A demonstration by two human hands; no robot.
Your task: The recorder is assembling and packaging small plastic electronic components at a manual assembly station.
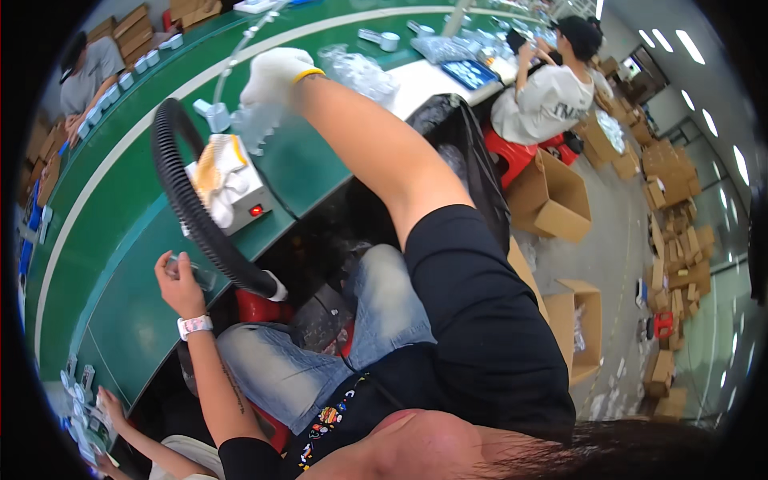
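Observation:
My left hand (181,286), bare with a watch on the wrist, is at the near edge of the green table. Its fingers are curled on a small clear plastic piece (205,278), whose exact kind I cannot make out. Farther out, my right hand (276,78) wears a white work glove with a yellow cuff. It is bent downward with the fingers curled and partly hidden. Right below it is crinkled clear plastic (258,128), smeared by blur; whether the hand grips it does not show clearly. A light-blue handled part (214,116) lies beside the glove.
A black corrugated hose (180,184) arches over a white box (248,200) with a red switch; a used glove (218,172) lies on top. Clear bags (360,72) and light-blue parts (382,38) lie farther off. Co-workers sit around the table. Cardboard boxes (548,196) stand to the right.

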